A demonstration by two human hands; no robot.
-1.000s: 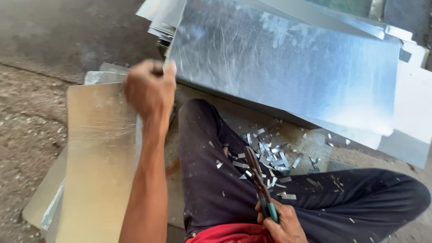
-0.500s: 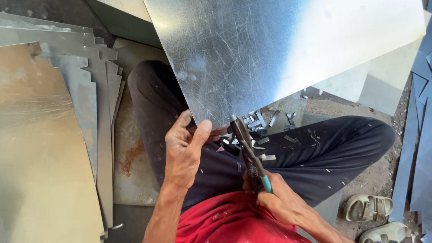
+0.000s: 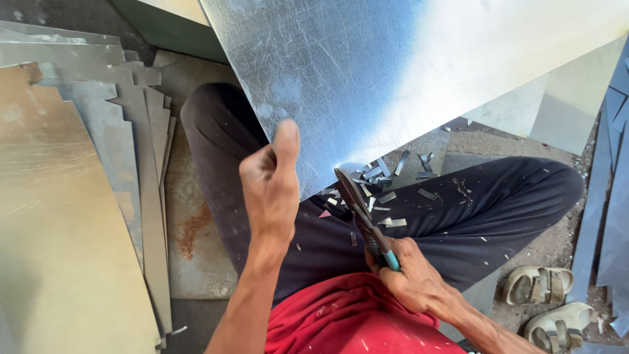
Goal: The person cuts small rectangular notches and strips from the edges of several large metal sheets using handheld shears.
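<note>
a large, shiny sheet of galvanised metal [image 3: 406,72] is held up over the lap, slanting from the top of the view down to a pointed lower corner just above the knees. its left edge is pinched by the left hand [image 3: 272,183], thumb laid flat on the near face and the remaining fingers hidden behind the sheet, so the grasp is closed tight on the metal. a pair of tin snips with dark blades and teal-sleeved handles [image 3: 363,219] is gripped around the handles by the right hand [image 3: 413,278], fingers wrapped firmly; the blade tips are set just at the sheet's lower corner, and whether they bite the edge cannot be told. small silver offcut strips [image 3: 386,196] are scattered over the dark trousers [image 3: 472,216] and on the ground between the legs. a stack of dull, stepped metal sheets [image 3: 78,196] lies to the left on the floor. a red shirt [image 3: 341,318] fills the lower middle. a pair of pale sandals [image 3: 547,301] is seen at the lower right, beside more grey sheet edges [image 3: 612,196].
</note>
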